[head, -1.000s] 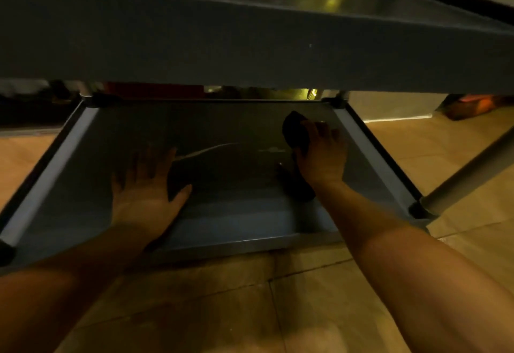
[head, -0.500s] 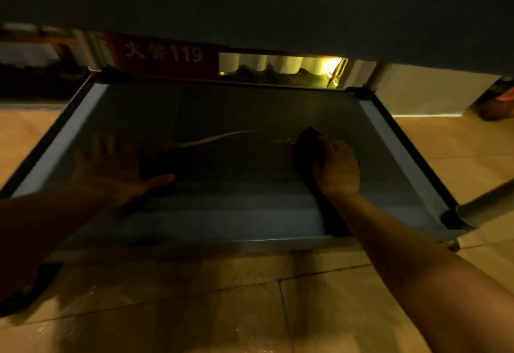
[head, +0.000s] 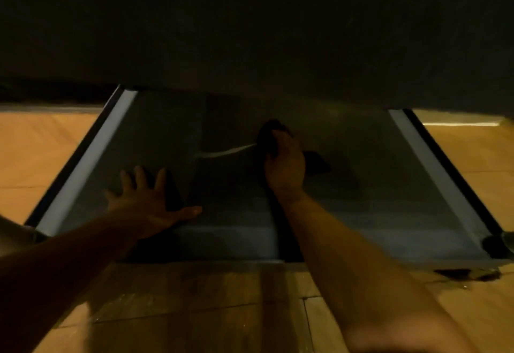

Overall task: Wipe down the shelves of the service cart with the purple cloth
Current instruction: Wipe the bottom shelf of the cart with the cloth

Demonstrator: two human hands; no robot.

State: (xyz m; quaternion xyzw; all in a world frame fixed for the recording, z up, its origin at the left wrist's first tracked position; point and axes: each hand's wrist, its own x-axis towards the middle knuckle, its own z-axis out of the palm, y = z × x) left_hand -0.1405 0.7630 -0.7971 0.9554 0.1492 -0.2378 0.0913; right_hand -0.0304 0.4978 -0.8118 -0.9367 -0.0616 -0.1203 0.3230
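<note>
Floor: warm orange-brown tiled floor (head: 194,311), dimly lit, showing on both sides of the cart and in front of it.
Upper shelf: the dark underside of the cart's upper shelf (head: 250,24) fills the top of the view and hides the far end of the shelf below.
Bottom shelf: a grey metal tray-like bottom shelf of the service cart (head: 375,185) with raised pale rims along the left, right and near edges; a thin pale streak lies across its middle.
Cart post: a rounded dark post base (head: 498,244) stands at the shelf's near right corner.
Left hand: the left hand (head: 144,202) lies palm down on the near left part of the shelf floor, fingers spread wide apart and thumb pointing right; it holds nothing. Its forearm comes in low from the lower left.
Right hand: the right hand (head: 285,163) reaches further in, near the shelf's middle, knuckles up, fingers curled and closed over the cloth, pressing it onto the shelf. Its forearm runs in from the lower right.
Cloth: the crumpled cloth, purple by the task but almost black in this light (head: 268,135), sits on the shelf floor under the right hand, bunched ahead of the fingers at the end of the pale streak, with a dark flap showing to the right of the hand.
Shelf contents: only the cloth and the two hands rest on it.
</note>
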